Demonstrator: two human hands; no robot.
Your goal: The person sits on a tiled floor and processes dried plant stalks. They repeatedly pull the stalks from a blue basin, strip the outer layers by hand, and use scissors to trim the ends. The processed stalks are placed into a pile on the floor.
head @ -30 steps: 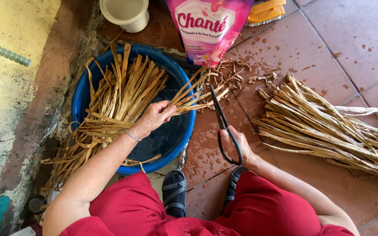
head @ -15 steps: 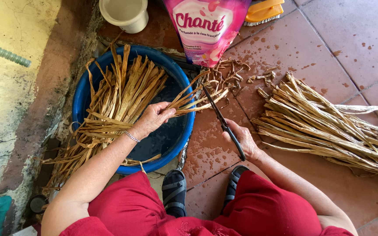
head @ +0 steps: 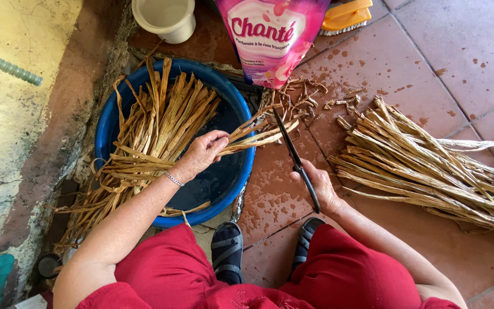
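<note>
The left hand [head: 201, 155] grips a small bunch of dried strips [head: 258, 134] over the blue tub [head: 107, 123], their free ends pointing away from the fist toward the scissors [head: 295, 160]. The right hand [head: 318, 186] is closed around the scissors' handles, the blades meeting at the strip ends. Beyond that hand lies a pile of stalks [head: 424, 166].
</note>
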